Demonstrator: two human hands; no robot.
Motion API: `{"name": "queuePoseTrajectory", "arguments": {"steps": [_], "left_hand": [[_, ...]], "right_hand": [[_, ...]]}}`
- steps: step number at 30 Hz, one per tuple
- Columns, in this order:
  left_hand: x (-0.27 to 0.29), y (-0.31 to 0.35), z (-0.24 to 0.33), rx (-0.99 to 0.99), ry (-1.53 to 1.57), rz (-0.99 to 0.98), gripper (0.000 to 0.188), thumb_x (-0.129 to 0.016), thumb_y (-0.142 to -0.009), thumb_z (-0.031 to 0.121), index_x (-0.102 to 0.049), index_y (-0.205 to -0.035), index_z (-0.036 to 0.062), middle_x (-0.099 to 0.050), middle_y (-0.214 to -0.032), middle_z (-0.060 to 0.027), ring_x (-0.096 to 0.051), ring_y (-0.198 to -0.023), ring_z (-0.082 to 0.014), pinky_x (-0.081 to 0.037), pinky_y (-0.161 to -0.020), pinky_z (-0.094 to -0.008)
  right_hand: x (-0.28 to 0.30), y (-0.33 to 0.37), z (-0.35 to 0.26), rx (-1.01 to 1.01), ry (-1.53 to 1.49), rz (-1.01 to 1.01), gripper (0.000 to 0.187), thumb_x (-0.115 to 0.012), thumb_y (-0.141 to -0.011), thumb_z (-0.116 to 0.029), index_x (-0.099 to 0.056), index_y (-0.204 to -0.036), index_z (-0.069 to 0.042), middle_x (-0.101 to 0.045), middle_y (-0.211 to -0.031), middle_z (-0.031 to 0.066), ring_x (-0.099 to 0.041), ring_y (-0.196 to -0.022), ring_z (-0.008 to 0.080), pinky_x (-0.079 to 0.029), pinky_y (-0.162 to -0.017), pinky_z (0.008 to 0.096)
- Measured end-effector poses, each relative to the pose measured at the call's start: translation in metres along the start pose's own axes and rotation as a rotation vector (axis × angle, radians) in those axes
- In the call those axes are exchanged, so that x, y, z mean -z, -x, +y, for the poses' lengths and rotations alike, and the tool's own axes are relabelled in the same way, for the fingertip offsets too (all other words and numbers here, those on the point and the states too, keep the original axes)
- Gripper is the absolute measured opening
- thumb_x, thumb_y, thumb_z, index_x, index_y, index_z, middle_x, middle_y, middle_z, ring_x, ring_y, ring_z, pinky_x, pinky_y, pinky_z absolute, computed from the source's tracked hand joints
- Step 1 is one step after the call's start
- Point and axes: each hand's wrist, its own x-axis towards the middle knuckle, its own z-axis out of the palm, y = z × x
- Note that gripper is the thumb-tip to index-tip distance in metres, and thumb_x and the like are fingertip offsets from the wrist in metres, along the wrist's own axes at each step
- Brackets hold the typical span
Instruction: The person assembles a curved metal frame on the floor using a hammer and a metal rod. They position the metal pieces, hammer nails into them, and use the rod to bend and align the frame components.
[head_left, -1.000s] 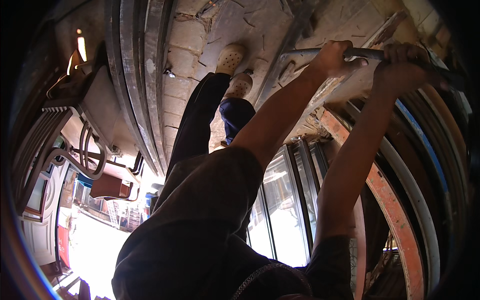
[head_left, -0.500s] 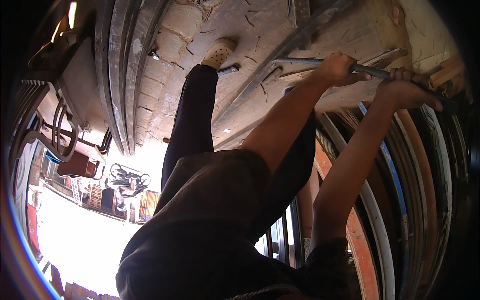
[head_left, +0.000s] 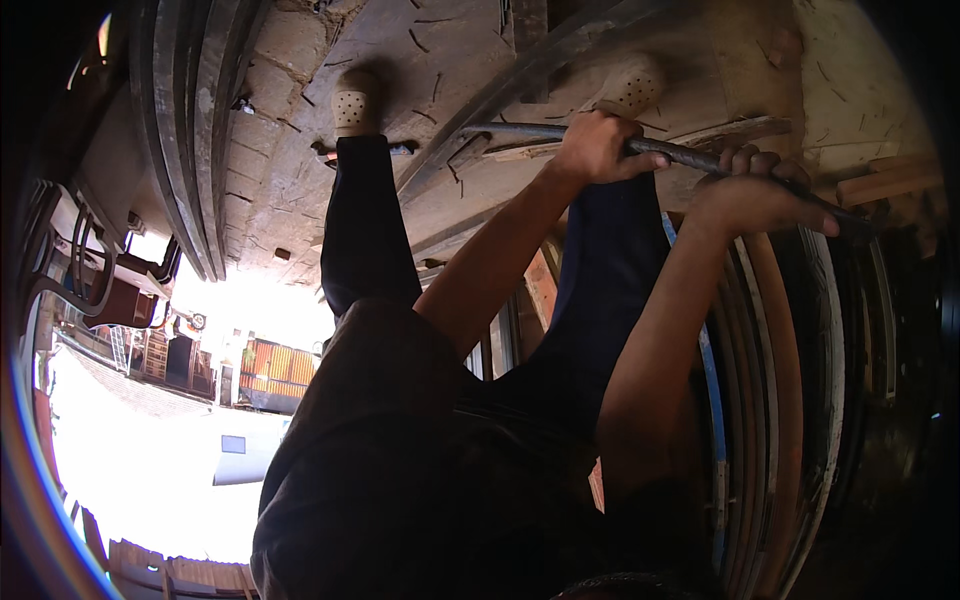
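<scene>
A long dark metal pry bar (head_left: 685, 155) slants across the upper right, its thin grey end reaching left over a wooden beam (head_left: 440, 150). My left hand (head_left: 598, 145) is wrapped round its middle. Closer to its other end, my right hand (head_left: 755, 195) is closed on it too, thumb stretched along the bar. The bar's right end fades into shadow. Just beyond my hands lies a splintered strip of wood (head_left: 735, 132). Bent nails (head_left: 418, 40) are scattered over the floor around the beam.
My feet wear pale clogs (head_left: 355, 105). What looks like a hammer (head_left: 400, 148) lies by the left one. Long curved-looking beams (head_left: 205, 130) run along the left; boards (head_left: 780, 400) stand stacked at right. Wood blocks (head_left: 890, 185) lie far right. Chairs (head_left: 100, 260) stand left.
The view has shifted, so hands, bar and floor appear further left. My right clog has come into sight, and more of the hammer shows. Both hands keep their hold on the bar.
</scene>
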Motion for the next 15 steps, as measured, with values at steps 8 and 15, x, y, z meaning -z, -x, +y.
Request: {"name": "queuePoseTrajectory", "arguments": {"steps": [8, 15], "left_hand": [[-0.016, -0.048, -0.007, 0.091, -0.133, -0.156, 0.064, -0.061, -0.079, 0.066, -0.074, -0.081, 0.003, -0.064, -0.064, -0.0195, -0.066, -0.067, -0.0374, -0.053, -0.065, -0.0432], [-0.028, -0.122, -0.04, 0.28, -0.149, 0.047, 0.086, -0.043, -0.076, 0.084, -0.072, -0.073, 0.0025, -0.066, -0.067, -0.0191, -0.068, -0.075, -0.0371, -0.054, -0.073, -0.0459]], "right_hand": [[-0.029, -0.062, 0.019, -0.114, 0.041, -0.094, 0.103, -0.002, -0.08, -0.084, -0.046, -0.1, 0.007, -0.036, -0.061, 0.0042, -0.033, -0.049, 0.0133, -0.036, -0.048, 0.0253], [-0.123, -0.137, 0.071, -0.125, 0.057, -0.305, 0.093, -0.007, -0.088, -0.077, -0.048, -0.112, 0.004, -0.044, -0.066, 0.0068, -0.037, -0.051, 0.017, -0.035, -0.049, 0.029]]}}
